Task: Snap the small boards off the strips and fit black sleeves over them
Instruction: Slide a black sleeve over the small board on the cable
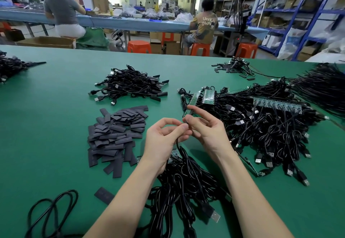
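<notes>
Both hands meet above the green desk [56,107]. The left hand [162,138] and the right hand [205,131] pinch, fingers curled, the end of a thin black cable [182,151] that drops to a cable bundle [186,181] below. Loose black sleeves [115,135] lie left of the hands. Green board strips [203,97] rest on the wired pile [270,125] to the right. Sleeved cables [130,86] lie farther back.

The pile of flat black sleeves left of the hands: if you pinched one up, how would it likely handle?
The black sleeves lie flat and thin in a loose heap, so one is probably very light and bendy. Overlapping at odd angles, neighbours may slide or lift along with it. A stray sleeve lies flush on the green mat, likely awkward to pinch.
</notes>
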Demonstrator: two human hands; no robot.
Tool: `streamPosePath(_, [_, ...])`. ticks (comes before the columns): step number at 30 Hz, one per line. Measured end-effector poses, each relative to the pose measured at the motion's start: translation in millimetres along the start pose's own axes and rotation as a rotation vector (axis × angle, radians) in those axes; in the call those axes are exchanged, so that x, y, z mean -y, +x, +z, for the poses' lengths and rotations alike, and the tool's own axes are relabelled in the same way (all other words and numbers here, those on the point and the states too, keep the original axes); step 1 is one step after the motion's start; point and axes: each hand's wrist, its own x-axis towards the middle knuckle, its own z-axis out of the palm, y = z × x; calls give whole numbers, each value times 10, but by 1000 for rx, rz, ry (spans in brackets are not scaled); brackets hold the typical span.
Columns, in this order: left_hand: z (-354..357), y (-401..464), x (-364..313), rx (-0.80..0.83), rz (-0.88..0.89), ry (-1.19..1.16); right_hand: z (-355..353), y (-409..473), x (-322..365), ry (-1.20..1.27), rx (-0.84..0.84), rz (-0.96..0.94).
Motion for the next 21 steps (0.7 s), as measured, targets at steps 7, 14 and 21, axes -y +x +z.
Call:
streamPosePath(7, [7,19,1,27,-10,48,-14,-11,61,-31,10,6])
streamPosePath(14, [43,0,-158,324,-192,398,-10,78,353,38,-260,-60])
streamPosePath(21, [115,-53,-366,474,-304,226,2,93,347,112,-387,-60])
